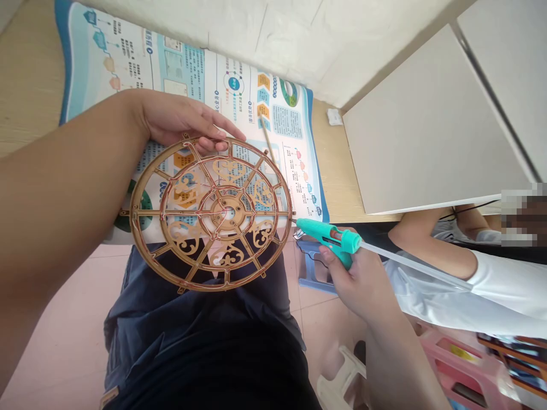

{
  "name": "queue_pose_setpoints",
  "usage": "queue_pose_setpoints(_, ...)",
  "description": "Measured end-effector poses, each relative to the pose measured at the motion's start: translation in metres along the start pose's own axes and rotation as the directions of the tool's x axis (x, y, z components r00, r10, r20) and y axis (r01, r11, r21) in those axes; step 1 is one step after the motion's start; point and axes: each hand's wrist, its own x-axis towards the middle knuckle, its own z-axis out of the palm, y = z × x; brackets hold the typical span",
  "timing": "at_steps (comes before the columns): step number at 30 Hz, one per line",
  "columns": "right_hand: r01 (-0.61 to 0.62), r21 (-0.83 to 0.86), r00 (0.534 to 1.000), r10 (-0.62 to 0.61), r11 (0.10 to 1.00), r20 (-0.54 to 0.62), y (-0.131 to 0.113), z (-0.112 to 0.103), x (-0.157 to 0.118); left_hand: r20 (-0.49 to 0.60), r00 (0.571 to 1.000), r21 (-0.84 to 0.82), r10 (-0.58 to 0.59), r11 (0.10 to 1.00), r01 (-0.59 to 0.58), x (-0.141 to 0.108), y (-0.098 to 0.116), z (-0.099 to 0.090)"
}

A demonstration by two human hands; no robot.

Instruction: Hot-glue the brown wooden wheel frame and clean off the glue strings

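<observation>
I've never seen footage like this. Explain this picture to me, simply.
There is no machine here, only a person's two bare hands. The one picture comes from a camera worn on their head, looking forward and down.

The right hand holds a teal glue gun, a long clear stick poking from its back. Its nozzle is at the rim of a round bronze-coloured openwork frame. The left hand has its fingers at the frame's far edge.

A printed sheet covers part of the wooden table; a thin rod lies on it. The frame reaches out over the lap. At the right, someone else's white sleeve shows.
</observation>
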Motion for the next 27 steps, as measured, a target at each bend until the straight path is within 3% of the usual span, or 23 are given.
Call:
queue_pose_setpoints(11,0.056,-0.025,0.998,-0.056,0.998,0.006,-0.0059,-0.0013,0.0011,-0.04,0.996,0.039,-0.083,0.996,0.084,0.0007,-0.0008,-0.0024)
queue_pose_setpoints(27,0.004,-0.017,1.0,-0.004,1.0,0.018,-0.0046,0.0023,-0.006,0.033,0.999,0.079,-0.022,0.997,0.019,0.0012,0.0026,0.0025)
